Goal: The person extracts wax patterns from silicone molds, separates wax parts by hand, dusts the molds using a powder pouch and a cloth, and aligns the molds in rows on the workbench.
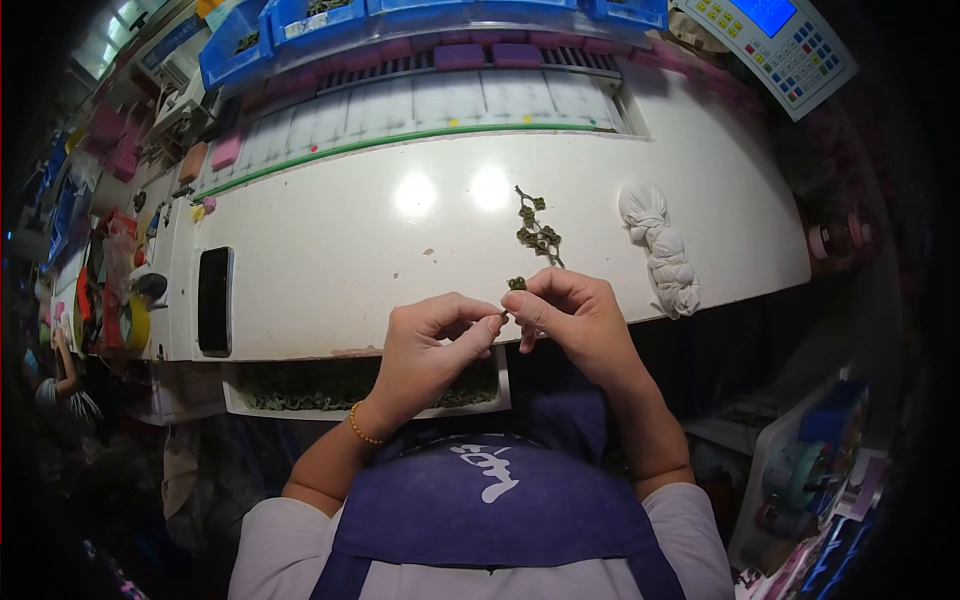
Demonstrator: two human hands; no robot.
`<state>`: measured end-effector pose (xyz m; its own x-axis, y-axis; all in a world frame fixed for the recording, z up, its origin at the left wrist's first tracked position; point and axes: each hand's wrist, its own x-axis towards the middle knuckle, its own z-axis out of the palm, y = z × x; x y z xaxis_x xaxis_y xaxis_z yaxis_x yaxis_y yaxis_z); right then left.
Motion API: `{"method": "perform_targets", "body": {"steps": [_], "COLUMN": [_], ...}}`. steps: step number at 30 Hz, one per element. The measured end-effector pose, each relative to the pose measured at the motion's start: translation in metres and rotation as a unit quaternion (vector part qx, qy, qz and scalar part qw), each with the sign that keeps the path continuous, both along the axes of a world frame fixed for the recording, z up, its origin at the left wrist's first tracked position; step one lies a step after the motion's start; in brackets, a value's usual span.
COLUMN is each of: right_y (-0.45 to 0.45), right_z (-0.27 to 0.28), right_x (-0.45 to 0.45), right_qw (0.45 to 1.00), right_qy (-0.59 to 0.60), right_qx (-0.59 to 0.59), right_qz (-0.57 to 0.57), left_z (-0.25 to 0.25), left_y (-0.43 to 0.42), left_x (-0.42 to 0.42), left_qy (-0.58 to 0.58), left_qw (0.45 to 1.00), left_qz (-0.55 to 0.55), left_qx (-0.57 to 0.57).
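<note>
Near the table's front edge, my left hand (440,330) and my right hand (575,315) meet with their fingertips pinched together. Between the right thumb and fingers sits a small dark green flower-shaped piece (517,284). The left thumb and forefinger close on a tiny part right beside it; whether it belongs to the same piece I cannot make out. Just beyond my right hand, a branching strip of dark green flower-shaped pieces (540,238) lies on the white table (320,290).
A black phone (215,300) lies at the left, a knotted white cloth (662,250) at the right. Below the table edge is an open drawer (240,400) of green pieces. Blue bins (320,22) and a keypad device (780,45) stand at the back. Another person (65,385) is far left.
</note>
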<state>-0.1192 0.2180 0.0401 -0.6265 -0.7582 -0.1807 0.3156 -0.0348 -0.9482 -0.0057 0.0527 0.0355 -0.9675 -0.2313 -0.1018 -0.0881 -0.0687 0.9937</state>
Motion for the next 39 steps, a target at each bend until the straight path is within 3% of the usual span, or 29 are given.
{"method": "perform_targets", "body": {"steps": [3, 4, 5, 7, 10, 11, 12, 13, 15, 17, 19, 20, 24, 26, 27, 29, 30, 32, 33, 36, 39], "right_y": [-0.001, -0.003, -0.005, -0.006, -0.010, -0.013, -0.016, -0.020, -0.029, -0.027, -0.021, -0.019, -0.022, -0.026, -0.027, -0.025, -0.025, -0.024, -0.024, -0.026, -0.019], "right_z": [-0.003, -0.005, -0.006, -0.005, -0.018, -0.027, -0.031, -0.031, -0.030, -0.029, -0.027, -0.030, -0.041, -0.042, -0.040, -0.029, -0.025, -0.019, -0.017, -0.015, -0.011], "right_x": [0.003, 0.007, 0.010, 0.016, 0.017, 0.010, 0.004, 0.000, -0.008, -0.023, -0.042, -0.047, -0.051, -0.050, -0.047, -0.039, -0.034, -0.021, -0.014, 0.004, 0.000], "right_qw": [1.000, 0.979, 0.921, 0.759, 0.738, 0.785, 0.827, 0.827, 0.774, 0.778, 0.686, 0.683, 0.730, 0.746, 0.747, 0.834, 0.835, 0.963, 0.963, 0.989, 0.994], "right_qy": [0.011, 0.199, 0.380, 0.648, 0.672, 0.618, 0.561, 0.561, 0.620, 0.608, 0.633, 0.625, 0.601, 0.582, 0.584, 0.461, 0.462, 0.208, 0.209, 0.026, -0.040], "right_qx": [0.010, 0.030, 0.050, 0.052, 0.045, 0.030, 0.013, 0.015, 0.117, 0.140, 0.303, 0.330, 0.283, 0.258, 0.255, 0.218, 0.216, 0.054, 0.054, -0.069, -0.039], "right_qz": [-0.006, -0.040, -0.074, -0.039, -0.031, -0.029, -0.028, -0.031, -0.061, -0.070, -0.192, -0.183, -0.159, -0.193, -0.190, -0.210, -0.207, -0.164, -0.161, -0.130, -0.089], "left_z": [-0.010, -0.013, -0.014, -0.018, -0.019, -0.018, -0.023, -0.027, -0.033, -0.030, -0.026, -0.019, -0.007, -0.002, -0.004, -0.012, -0.010, -0.007, -0.008, -0.011, -0.005], "left_y": [0.003, 0.004, 0.004, 0.002, -0.005, -0.006, -0.008, -0.009, -0.007, -0.008, -0.011, -0.013, -0.021, -0.017, -0.014, -0.006, 0.001, 0.013, 0.013, 0.012, 0.008], "left_x": [-0.001, -0.002, -0.002, 0.000, 0.013, 0.018, 0.027, 0.035, 0.049, 0.054, 0.059, 0.058, 0.044, 0.029, 0.021, 0.002, -0.008, -0.023, -0.023, -0.022, -0.016], "left_qy": [0.029, 0.052, 0.055, -0.058, -0.122, -0.160, -0.168, -0.168, -0.116, -0.120, -0.110, -0.122, -0.177, -0.182, -0.182, -0.083, -0.083, -0.039, -0.038, 0.015, 0.027], "left_qw": [0.999, 0.996, 0.996, 0.997, 0.977, 0.960, 0.974, 0.974, 0.976, 0.964, 0.941, 0.928, 0.924, 0.970, 0.969, 0.993, 0.993, 0.988, 0.988, 0.997, 0.998], "left_qz": [0.008, 0.017, 0.015, 0.000, -0.016, -0.013, -0.021, -0.024, -0.008, 0.013, 0.019, 0.003, -0.046, 0.011, 0.016, 0.078, 0.082, 0.120, 0.122, 0.060, 0.045], "left_qx": [-0.040, -0.075, -0.075, 0.045, 0.176, 0.231, 0.150, 0.150, -0.186, -0.237, -0.320, -0.351, -0.337, -0.164, -0.164, 0.028, 0.028, 0.089, 0.090, 0.043, 0.029]}}
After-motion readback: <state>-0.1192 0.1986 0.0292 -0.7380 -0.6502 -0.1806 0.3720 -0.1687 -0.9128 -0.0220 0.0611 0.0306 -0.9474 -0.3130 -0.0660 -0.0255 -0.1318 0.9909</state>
